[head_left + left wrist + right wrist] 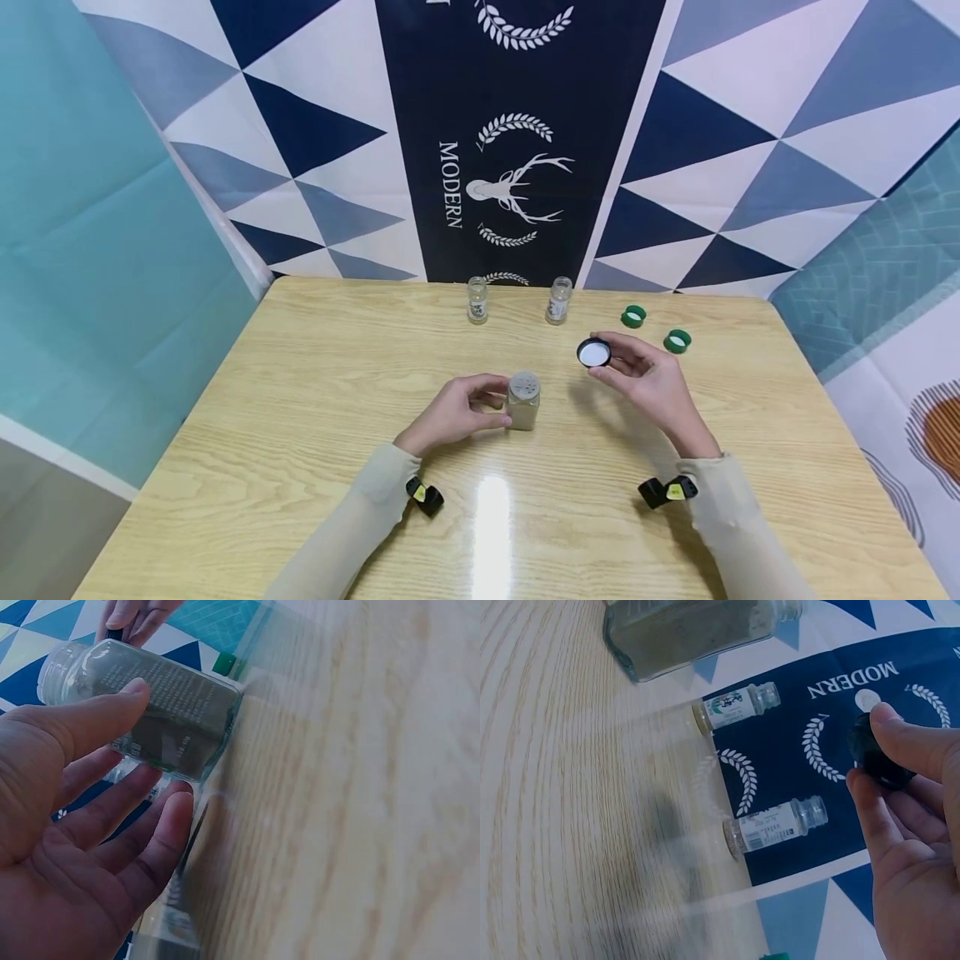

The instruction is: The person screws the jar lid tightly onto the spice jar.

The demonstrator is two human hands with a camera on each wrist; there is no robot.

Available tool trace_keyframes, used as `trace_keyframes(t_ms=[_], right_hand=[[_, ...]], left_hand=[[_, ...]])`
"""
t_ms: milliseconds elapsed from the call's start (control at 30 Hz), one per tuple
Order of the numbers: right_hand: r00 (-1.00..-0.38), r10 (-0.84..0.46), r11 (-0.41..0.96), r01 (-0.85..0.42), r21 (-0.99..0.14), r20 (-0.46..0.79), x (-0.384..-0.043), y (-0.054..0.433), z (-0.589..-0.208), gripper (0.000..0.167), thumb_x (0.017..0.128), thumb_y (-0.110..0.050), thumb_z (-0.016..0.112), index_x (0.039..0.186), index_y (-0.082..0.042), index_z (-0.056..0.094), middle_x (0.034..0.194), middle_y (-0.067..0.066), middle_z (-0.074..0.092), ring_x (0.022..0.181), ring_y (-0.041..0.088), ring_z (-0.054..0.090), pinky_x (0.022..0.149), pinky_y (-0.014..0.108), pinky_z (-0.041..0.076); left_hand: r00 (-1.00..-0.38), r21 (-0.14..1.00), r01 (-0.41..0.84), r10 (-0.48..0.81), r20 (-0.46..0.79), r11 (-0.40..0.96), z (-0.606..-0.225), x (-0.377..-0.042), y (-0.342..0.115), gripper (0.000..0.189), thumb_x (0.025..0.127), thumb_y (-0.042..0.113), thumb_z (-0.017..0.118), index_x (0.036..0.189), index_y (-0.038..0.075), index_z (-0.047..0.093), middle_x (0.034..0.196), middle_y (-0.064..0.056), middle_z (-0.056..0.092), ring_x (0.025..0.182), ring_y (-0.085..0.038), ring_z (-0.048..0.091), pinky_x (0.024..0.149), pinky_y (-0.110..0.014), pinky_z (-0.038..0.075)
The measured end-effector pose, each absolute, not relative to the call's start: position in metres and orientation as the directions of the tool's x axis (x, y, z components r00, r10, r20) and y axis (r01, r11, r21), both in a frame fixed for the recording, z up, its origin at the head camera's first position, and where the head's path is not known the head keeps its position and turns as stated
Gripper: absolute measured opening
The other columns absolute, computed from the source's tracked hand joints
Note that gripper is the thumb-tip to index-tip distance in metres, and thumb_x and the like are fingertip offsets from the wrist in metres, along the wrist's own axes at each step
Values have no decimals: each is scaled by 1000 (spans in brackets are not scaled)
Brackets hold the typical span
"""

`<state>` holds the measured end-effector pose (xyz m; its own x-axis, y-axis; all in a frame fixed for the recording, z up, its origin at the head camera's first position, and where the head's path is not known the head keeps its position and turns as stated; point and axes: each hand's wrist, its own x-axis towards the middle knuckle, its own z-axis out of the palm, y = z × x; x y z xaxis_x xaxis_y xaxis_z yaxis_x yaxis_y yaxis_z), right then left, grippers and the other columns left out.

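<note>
A square glass spice jar (522, 410) with a perforated shaker top stands upright on the table, filled with greyish powder. From its left side my left hand (455, 410) grips it, thumb in front and fingers behind. In the left wrist view the thumb lies on the printed side of the jar (169, 705), and some fingers (161, 832) curve loosely below it. To the right, my right hand (651, 379) pinches a round black lid (595, 354) above the table, its white inside showing in the head view. The right wrist view shows that lid (874, 754) between thumb and fingers.
Two small labelled glass bottles without caps, a left one (477, 302) and a right one (558, 302), stand near the table's back edge. Two green caps (633, 316) lie to their right. A patterned cloth (330, 125) hangs behind the wooden table (315, 350).
</note>
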<state>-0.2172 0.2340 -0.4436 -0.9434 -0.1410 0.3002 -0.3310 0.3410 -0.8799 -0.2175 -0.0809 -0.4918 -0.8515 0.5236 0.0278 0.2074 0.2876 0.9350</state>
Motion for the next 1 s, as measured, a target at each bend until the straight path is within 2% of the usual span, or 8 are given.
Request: trace_keyframes(t_ms=[333,600,833,1000], right_hand=[[-942,-146,333,-334,-882,302,-218,232,-443,51,86,-3,82,135,-2,66,132,25,66,109,-4,67,92,14,54],[-951,-163,295,-300,-907,262,-218,229,-449,50,83,0,84,131,0,67,127,20,70,107,-3,68,92,17,55],[-954,-220,253,-257,-933,203,-216,218,-455,51,83,5,82,130,6,65,131,29,65,107,-3,69,92,19,56],[-953,-245,268,-245,-932,180,-214,213,-457,51,83,0,84,130,3,66,130,27,66,106,-2,69,92,19,56]], left_hand=[[-857,918,219,515,19,331,-492,-218,-80,58,86,14,85,140,8,62,130,-9,70,109,-20,70,87,-21,58],[-849,897,265,527,42,355,-498,-218,-78,59,85,16,86,139,7,62,126,-8,72,106,-18,69,93,-28,57],[-851,891,269,524,43,365,-496,-216,-76,59,85,19,86,138,8,63,125,-6,72,105,-15,67,95,-29,56],[-854,879,284,518,51,382,-496,-215,-76,57,86,22,86,137,10,64,124,-4,72,103,-15,66,92,-29,56]])
